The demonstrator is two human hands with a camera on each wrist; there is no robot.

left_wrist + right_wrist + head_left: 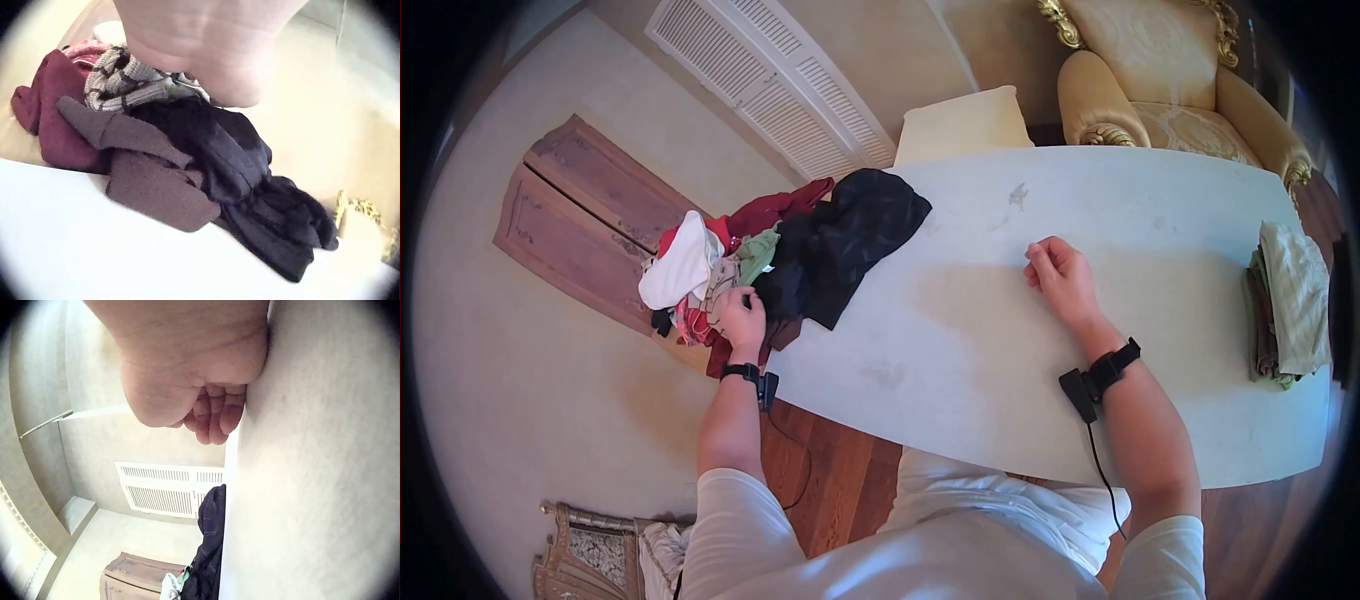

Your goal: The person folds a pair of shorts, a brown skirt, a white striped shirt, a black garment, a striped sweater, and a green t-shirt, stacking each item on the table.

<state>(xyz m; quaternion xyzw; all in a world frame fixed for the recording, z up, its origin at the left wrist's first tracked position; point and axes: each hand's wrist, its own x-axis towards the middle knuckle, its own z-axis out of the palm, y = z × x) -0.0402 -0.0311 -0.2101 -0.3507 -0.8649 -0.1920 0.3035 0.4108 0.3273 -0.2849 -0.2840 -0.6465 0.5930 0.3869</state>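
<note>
A heap of clothes lies at the table's left end. My left hand (742,318) is on its near side, fingers bent into a beige knit garment with dark stripes (119,81), which it grips; the fingertips are hidden in the left wrist view. Beside it a black garment (850,235) spreads over the tabletop, with a dark brown one (159,194) at its near edge. My right hand (1065,280) rests on the table (980,390), fingers loosely curled and holding nothing.
White (680,262), green (757,255) and dark red (775,210) clothes make up more of the heap. A folded stack (1293,300) with a pale garment on top stands at the right end. Beyond the far edge are a gold armchair (1175,120) and a cream piece of furniture (960,125).
</note>
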